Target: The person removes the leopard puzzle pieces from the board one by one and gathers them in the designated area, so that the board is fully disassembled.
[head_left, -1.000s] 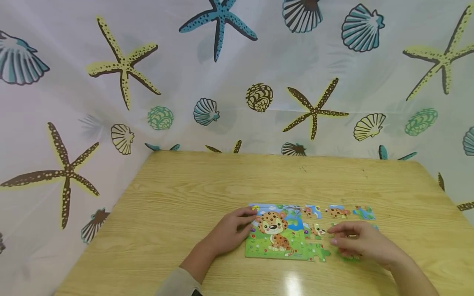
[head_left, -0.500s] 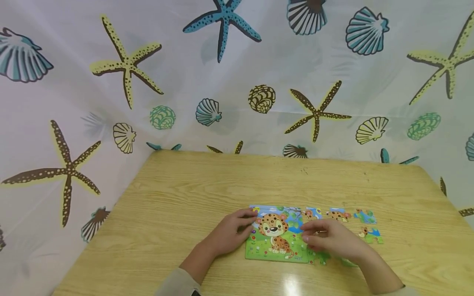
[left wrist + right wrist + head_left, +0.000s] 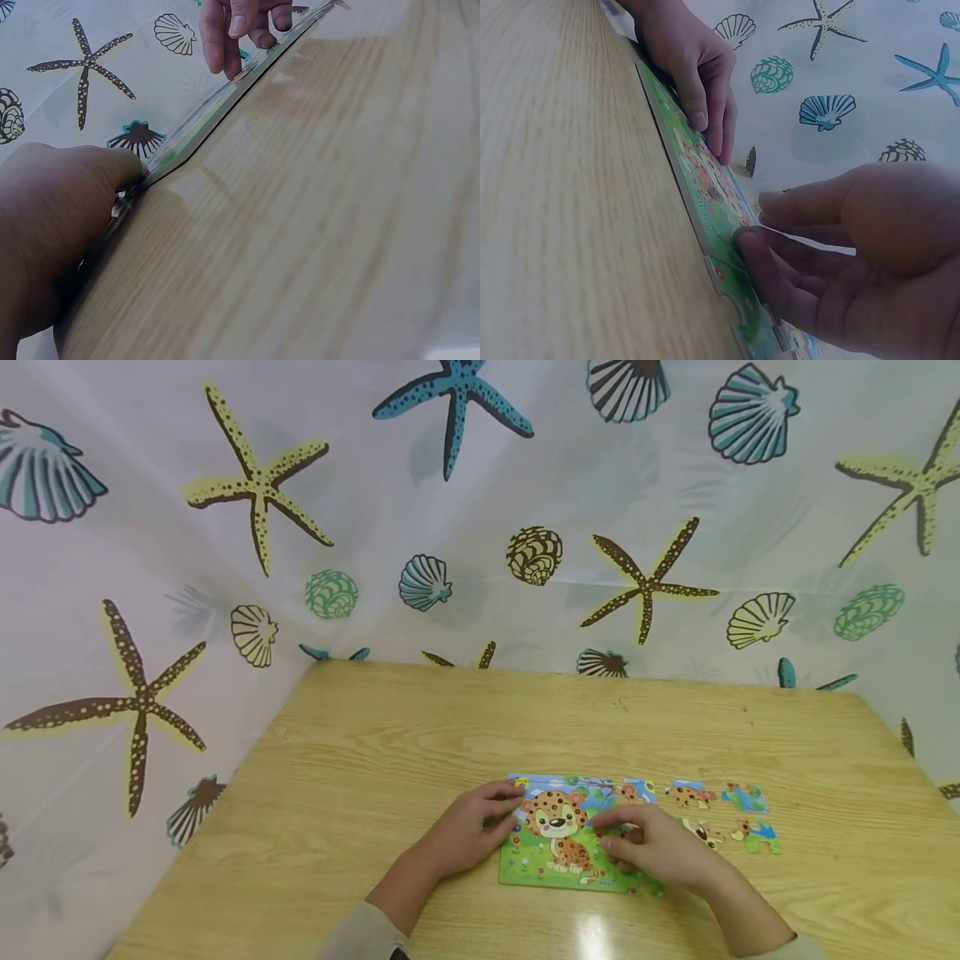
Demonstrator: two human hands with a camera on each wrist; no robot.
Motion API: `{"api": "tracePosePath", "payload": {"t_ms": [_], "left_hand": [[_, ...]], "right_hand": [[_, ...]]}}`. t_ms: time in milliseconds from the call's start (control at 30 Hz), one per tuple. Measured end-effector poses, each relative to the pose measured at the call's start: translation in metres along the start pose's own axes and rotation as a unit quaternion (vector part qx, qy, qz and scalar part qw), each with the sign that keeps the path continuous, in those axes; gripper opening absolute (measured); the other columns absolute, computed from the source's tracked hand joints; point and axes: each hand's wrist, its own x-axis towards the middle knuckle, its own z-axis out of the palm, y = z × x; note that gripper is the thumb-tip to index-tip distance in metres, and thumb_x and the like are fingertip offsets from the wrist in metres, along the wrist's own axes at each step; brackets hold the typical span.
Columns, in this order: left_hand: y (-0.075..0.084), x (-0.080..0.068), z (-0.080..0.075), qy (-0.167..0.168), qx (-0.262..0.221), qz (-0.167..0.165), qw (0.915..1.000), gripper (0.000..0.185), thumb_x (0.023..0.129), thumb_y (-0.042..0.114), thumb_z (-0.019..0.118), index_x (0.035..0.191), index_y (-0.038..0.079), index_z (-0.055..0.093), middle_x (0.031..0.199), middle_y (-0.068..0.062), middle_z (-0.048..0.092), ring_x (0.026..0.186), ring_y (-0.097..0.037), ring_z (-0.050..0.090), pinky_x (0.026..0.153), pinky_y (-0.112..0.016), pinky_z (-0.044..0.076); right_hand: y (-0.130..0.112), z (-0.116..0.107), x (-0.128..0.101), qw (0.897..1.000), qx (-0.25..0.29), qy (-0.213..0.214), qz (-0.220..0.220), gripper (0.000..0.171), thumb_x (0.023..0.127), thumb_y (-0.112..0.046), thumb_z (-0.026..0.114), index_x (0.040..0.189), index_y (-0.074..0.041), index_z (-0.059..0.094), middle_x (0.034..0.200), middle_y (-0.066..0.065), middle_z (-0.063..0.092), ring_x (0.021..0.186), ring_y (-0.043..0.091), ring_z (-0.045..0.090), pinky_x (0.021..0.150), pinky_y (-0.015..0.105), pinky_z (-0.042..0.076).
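A jigsaw puzzle [image 3: 536, 868] with a spotted leopard cub on green grass lies flat on the wooden table. My left hand [image 3: 474, 831] rests at its left edge, fingertips over the picture and thumb near the side. Over the puzzle's right part is my right hand [image 3: 656, 852], with relaxed, bent fingers. In the right wrist view, the thumb and index fingertips of the right hand [image 3: 855, 262] are slightly apart, right at the puzzle's surface [image 3: 716, 217], and no piece shows between them. The right hand hides some pieces at the puzzle's right side.
Loose puzzle pieces lie to the right: a spotted one [image 3: 690, 796], a blue and green one [image 3: 746, 797] and one with a notch [image 3: 763, 837]. Behind the wooden table [image 3: 375, 735] hangs a pale cloth [image 3: 480, 527] printed with shells and starfish.
My right hand has moved left from the loose pieces onto the puzzle's right part, uncovering pieces on the right. My left hand stays at the puzzle's left edge.
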Motion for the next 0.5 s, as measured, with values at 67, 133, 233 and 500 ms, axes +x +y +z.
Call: {"api": "tracePosePath", "payload": {"t_ms": [67, 133, 233, 500], "left_hand": [[0.0009, 0.001, -0.0006, -0.001, 0.001, 0.0, 1.0, 0.035, 0.1, 0.016, 0.062, 0.13, -0.001, 0.064, 0.142, -0.007, 0.058, 0.142, -0.028, 0.046, 0.116, -0.044, 0.042], [0.0012, 0.0016, -0.0009, -0.002, 0.002, 0.001, 1.0, 0.035, 0.099, 0.016, 0.063, 0.13, 0.0, 0.064, 0.142, -0.008, 0.058, 0.142, -0.029, 0.046, 0.116, -0.045, 0.041], [0.0011, 0.0019, -0.0012, -0.002, 0.002, 0.003, 1.0, 0.035, 0.099, 0.017, 0.063, 0.13, 0.0, 0.064, 0.142, -0.009, 0.058, 0.142, -0.03, 0.046, 0.116, -0.047, 0.042], [-0.0016, -0.0002, 0.0009, 0.0, 0.0, 0.001, 1.0, 0.037, 0.099, 0.017, 0.064, 0.131, 0.0, 0.063, 0.143, -0.008, 0.058, 0.142, -0.029, 0.046, 0.113, -0.044, 0.045]], "right_hand": [[-0.0005, 0.0, -0.0006, 1.0, -0.012, -0.002, 0.001, 0.038, 0.096, -0.011, 0.066, 0.131, 0.003, 0.059, 0.131, 0.022, 0.06, 0.087, 0.019, 0.066, 0.071, 0.028, 0.059], [-0.0007, 0.0001, -0.001, 1.0, -0.018, -0.005, 0.0, 0.041, 0.094, -0.011, 0.07, 0.132, 0.002, 0.06, 0.131, 0.021, 0.06, 0.086, 0.02, 0.065, 0.069, 0.027, 0.057], [0.0002, 0.0004, -0.0003, 1.0, -0.023, -0.002, -0.004, 0.046, 0.09, -0.01, 0.074, 0.132, 0.001, 0.06, 0.132, 0.021, 0.059, 0.087, 0.02, 0.065, 0.068, 0.026, 0.057], [0.0019, 0.0026, 0.0016, 0.997, -0.073, 0.006, -0.031, 0.046, 0.088, -0.016, 0.078, 0.128, 0.001, 0.063, 0.118, 0.017, 0.062, 0.075, 0.014, 0.059, 0.06, 0.024, 0.053]]}}
